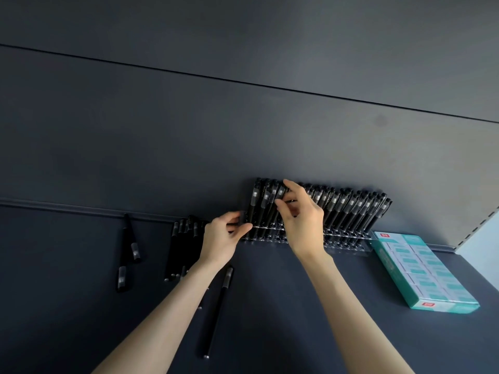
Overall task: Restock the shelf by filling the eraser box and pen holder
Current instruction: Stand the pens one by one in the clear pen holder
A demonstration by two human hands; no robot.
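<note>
While the left hand (224,238) pinches the pen holder (345,240) at the back edge of the shelf (270,306), right hand (299,220) fingers clamp a pen (279,193), apparently seating it; next, likely fetching loose pens (181,247).

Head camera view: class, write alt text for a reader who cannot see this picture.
The right hand pinches a black pen in a clear pen holder at the back of a dark shelf, while the left hand grips the holder's left end. Loose pens lie to its left; a teal eraser box lies to its right.
</note>
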